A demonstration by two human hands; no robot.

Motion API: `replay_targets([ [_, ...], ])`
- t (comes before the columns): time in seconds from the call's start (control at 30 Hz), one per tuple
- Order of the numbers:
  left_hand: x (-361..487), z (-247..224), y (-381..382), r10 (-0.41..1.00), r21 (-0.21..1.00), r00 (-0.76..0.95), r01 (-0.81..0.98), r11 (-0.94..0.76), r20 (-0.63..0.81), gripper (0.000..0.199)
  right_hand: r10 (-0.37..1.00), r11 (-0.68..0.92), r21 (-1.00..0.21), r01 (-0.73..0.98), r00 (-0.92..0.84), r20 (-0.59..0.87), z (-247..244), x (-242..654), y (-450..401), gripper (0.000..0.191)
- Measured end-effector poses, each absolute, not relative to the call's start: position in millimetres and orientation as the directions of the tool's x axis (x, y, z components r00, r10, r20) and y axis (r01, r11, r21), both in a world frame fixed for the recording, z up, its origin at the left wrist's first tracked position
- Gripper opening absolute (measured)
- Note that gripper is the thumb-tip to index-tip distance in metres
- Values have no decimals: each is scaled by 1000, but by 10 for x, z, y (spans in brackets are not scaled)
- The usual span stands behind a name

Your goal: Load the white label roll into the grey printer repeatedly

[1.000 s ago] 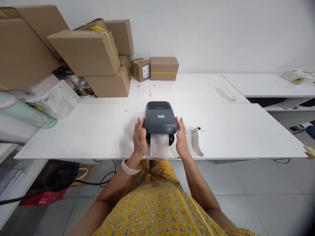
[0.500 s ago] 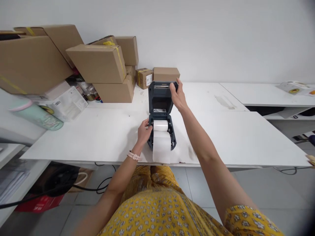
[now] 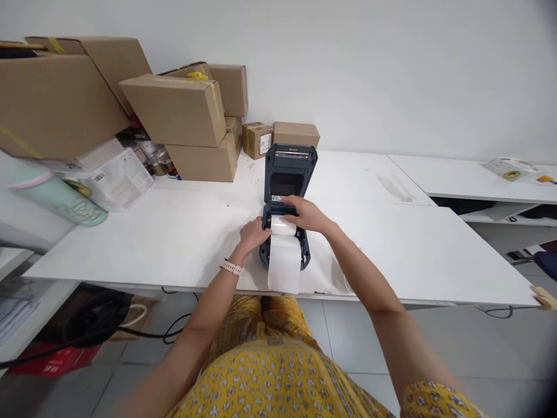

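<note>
A dark label printer [image 3: 307, 255] stands on the white table with its lid [image 3: 285, 165] raised. Inside lies a white paper roll [image 3: 282, 225], and a strip of paper [image 3: 285, 264] from it hangs over the printer's front toward the table edge. My left hand [image 3: 255, 234] grips the printer's left side, its thumb at the rim near the roll. Over the right end of the roll is my right hand [image 3: 308, 215], fingers apart and touching the roll; it grips nothing that I can make out.
Cardboard boxes [image 3: 174, 110] are stacked at the back left. A green bottle [image 3: 65, 197] leans beside a white box [image 3: 119, 177]. Two small cartons [image 3: 296, 133] stand behind the printer. Cables hang below the table [image 3: 391, 255].
My right hand has let go of the raised lid and moved down to the paper roll. My left hand stays at the printer's left side. The view has shifted slightly.
</note>
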State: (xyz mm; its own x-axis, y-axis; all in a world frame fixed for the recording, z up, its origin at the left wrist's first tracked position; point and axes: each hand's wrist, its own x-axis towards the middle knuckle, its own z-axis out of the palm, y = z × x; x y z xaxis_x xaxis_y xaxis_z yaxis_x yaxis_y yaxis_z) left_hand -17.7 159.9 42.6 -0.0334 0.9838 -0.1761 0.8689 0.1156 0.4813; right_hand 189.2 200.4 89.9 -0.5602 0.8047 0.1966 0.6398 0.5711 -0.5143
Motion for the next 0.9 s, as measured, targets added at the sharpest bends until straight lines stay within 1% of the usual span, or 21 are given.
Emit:
replay_targets([
  [0.07,-189,433,1613,982,459,-8,883,97,-191,52,791,547,-407,731,-611,-35,858,1771,2071,65],
  [0.13,-194,444,1620,980,446,14,892,78,-201,50,763,532,-312,787,-606,-227,833,1644,2168,79],
  [0.2,-197,456,1625,979,433,32,899,60,-202,48,731,532,-262,805,-593,-337,805,1539,2251,88],
  [0.27,-199,465,1630,978,423,44,905,47,-203,47,712,541,-258,800,-599,-366,783,1488,2300,93],
  [0.33,-203,469,1629,977,422,49,905,43,-206,47,691,554,-305,775,-632,-351,807,1517,2307,96],
  [0.4,-209,467,1623,977,425,55,905,39,-207,47,644,574,-435,694,-710,-284,914,1643,2269,101],
  [0.47,-217,458,1611,978,432,57,901,36,-202,46,601,586,-593,552,-787,-140,1106,1864,2190,102],
  [0.5,-220,453,1605,979,438,57,898,36,-198,46,593,585,-653,482,-803,-62,1218,2003,2142,101],
  [0.57,-225,443,1593,980,452,56,891,37,-191,47,609,561,-728,393,-792,42,1421,2314,2052,97],
  [0.63,-225,440,1584,981,461,57,887,35,-186,47,669,500,-785,366,-739,81,1520,2624,1998,93],
  [0.7,-221,448,1579,981,464,55,885,39,-186,46,766,407,-847,342,-633,112,1466,2880,1998,90],
  [0.8,-208,473,1574,979,463,46,885,51,-197,48,885,287,-919,272,-442,146,1142,3104,2092,91],
  [0.9,-194,499,1573,978,457,34,887,66,-206,49,935,203,-941,270,-338,105,735,3160,2236,86],
])
